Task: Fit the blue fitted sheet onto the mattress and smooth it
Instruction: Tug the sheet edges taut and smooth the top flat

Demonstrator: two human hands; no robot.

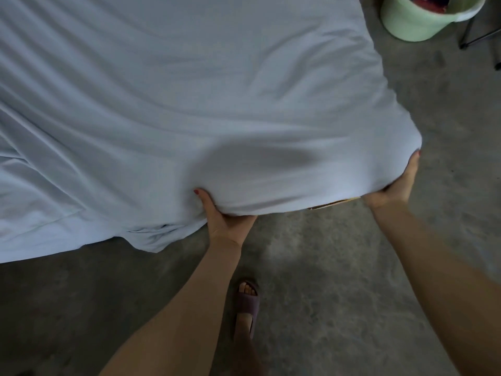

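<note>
I have both hands at the near corner of the bed. My left hand has its grip closed on the blue fitted sheet, thumb on top of the cloth and fingers tucked under the edge. My right hand cups the corner itself, thumb pressed against the sheet's side, its other fingers hidden beneath, so its grip is on the sheet too. Between the two grips the cloth is pulled over the corner, and just beside the right grip a sliver of the mattress shows under the hem. Left of my left grip the sheet hangs loose and bunched down to the concrete floor. Beyond both grips it lies across the bed in long wrinkles.
</note>
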